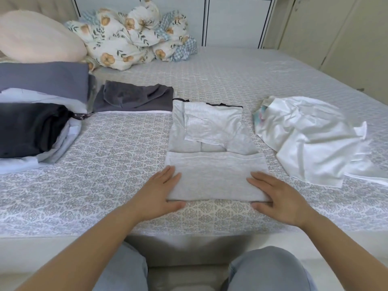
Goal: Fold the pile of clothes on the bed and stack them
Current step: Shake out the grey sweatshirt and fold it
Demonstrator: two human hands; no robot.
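**Grey garment half folded between 2 flat hands**

The stack of folded clothes (35, 122) is cut off at the frame's left edge. On the bed (117, 148), the light grey garment (214, 164) lies centred; the left hand (159, 194) and right hand (281, 198) press its near corners, each grip released, fingers straight. A crumpled white garment (310, 139) lies to the right.

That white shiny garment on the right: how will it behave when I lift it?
The white garment lies crumpled with soft sagging folds, so it will likely hang limp. Its sheen suggests slippery fabric that may slide through fingers. It looks thin, probably light.
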